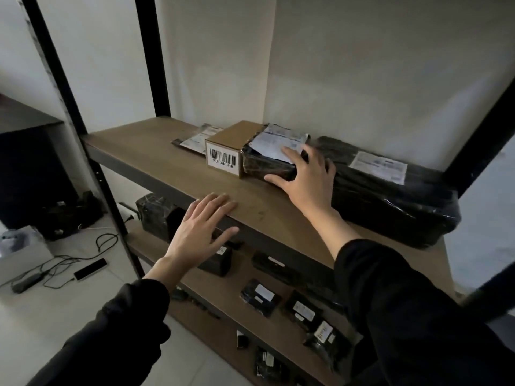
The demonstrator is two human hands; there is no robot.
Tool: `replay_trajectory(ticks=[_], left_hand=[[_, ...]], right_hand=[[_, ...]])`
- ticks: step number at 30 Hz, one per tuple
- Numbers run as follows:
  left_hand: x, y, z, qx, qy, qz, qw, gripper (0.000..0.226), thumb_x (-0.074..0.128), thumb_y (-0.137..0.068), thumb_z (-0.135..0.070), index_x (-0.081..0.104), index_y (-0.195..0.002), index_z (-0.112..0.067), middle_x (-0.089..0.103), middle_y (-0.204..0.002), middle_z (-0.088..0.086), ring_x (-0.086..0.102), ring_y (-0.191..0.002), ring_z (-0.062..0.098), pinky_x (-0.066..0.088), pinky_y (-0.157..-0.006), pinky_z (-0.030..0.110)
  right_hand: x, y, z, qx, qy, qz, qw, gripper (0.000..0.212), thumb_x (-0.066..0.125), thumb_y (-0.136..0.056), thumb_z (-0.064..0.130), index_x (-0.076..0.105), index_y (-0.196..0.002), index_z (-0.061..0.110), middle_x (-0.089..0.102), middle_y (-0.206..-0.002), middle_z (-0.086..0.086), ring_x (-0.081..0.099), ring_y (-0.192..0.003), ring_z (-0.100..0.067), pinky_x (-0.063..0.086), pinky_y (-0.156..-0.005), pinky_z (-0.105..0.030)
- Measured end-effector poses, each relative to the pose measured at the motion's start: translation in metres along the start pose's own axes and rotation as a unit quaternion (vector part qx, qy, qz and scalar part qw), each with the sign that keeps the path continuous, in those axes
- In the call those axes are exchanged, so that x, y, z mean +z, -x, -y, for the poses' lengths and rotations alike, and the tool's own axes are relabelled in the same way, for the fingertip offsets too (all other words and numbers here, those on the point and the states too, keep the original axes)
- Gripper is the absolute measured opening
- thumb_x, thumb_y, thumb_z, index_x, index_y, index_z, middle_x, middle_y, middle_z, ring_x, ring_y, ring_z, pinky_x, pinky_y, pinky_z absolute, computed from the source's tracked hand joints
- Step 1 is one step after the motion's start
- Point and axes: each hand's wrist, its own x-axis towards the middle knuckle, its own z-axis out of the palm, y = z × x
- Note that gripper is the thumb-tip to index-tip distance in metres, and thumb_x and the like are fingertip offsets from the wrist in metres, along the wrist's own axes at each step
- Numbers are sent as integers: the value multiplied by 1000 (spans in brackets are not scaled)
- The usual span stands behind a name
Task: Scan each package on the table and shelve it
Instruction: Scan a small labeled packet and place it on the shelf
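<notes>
**Package set on the upper shelf**

The right hand (302,176) rests on a black-wrapped package (269,160) on the wooden shelf (156,160), fingers spread over its top and right end, thumb at its front lower edge (a flat press more than a closed grip). The package touches a brown cardboard box (228,147) with a barcode label on its left; a long black parcel (390,190) lies just beside it on the right, and a flat mailer (195,139) sits behind the box. The left hand (200,229) hovers open and empty at the shelf's front edge. Smaller black parcels (260,298) lie on the lower shelf.
</notes>
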Motion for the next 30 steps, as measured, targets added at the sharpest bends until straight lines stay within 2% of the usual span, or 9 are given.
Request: replay_trajectory(ticks=[5,8,11,14,17,19,22,26,30], left_hand=[[8,1,-1,-22,33,-25,999,58,35,-94,-56,47,-140,-22,45,-146,1,29,-142,24,20,-117,45],[6,0,1,-19,37,-19,999,57,33,-94,-56,46,-141,-24,43,-148,0,26,-143,22,17,-119,42],[3,-1,-1,-26,39,-9,999,56,35,-94,-54,44,-142,-25,40,-150,-2,22,-145,19,11,-119,35],[-1,-1,-7,-66,63,19,996,54,39,-95,-50,40,-144,-27,32,-154,-4,13,-147,16,12,-119,34],[-7,2,-24,-117,70,24,990,51,43,-97,-43,39,-145,-24,30,-156,0,12,-147,20,14,-118,35],[-13,12,-46,-145,70,17,987,51,45,-97,-40,41,-144,-19,32,-155,5,18,-146,23,18,-117,36],[-18,40,-95,-150,84,3,985,49,49,-97,-35,45,-141,-12,43,-147,10,31,-140,26,26,-113,37],[-14,96,-179,-148,112,-3,983,42,51,-96,-30,52,-133,-9,54,-135,11,42,-129,28,35,-103,39],[0,145,-264,-115,127,63,983,37,49,-96,-30,56,-128,-11,59,-126,11,48,-121,29,42,-97,43]], right_hand=[[15,-22,0,0,94,14,995,74,55,-79,67,43,-136,22,45,-141,-6,39,-133,-26,18,-110,-58],[16,-43,3,29,129,63,989,77,55,-81,64,35,-139,17,43,-144,-11,31,-137,-31,16,-109,-62],[14,-49,6,37,140,96,985,81,55,-82,63,26,-142,17,28,-153,-17,17,-143,-37,14,-108,-66],[4,-25,11,3,118,51,992,75,50,-87,59,27,-144,17,16,-159,-15,7,-147,-34,9,-110,-65],[-17,30,16,-27,24,-21,999,58,51,-90,47,45,-136,12,36,-151,-14,22,-144,-30,16,-113,-56],[-35,80,18,-44,-48,-29,997,48,52,-92,39,53,-129,9,49,-142,-14,34,-139,-30,28,-113,-48],[-66,161,8,-59,-119,-29,991,34,57,-92,25,60,-119,5,63,-122,-13,51,-123,-29,44,-102,-40],[-114,271,-28,-33,-151,-19,988,22,61,-89,15,64,-109,6,68,-105,-10,61,-104,-25,54,-85,-33],[-158,367,-91,57,-143,38,987,19,56,-92,16,64,-107,8,68,-104,-7,59,-105,-24,52,-78,-34]])
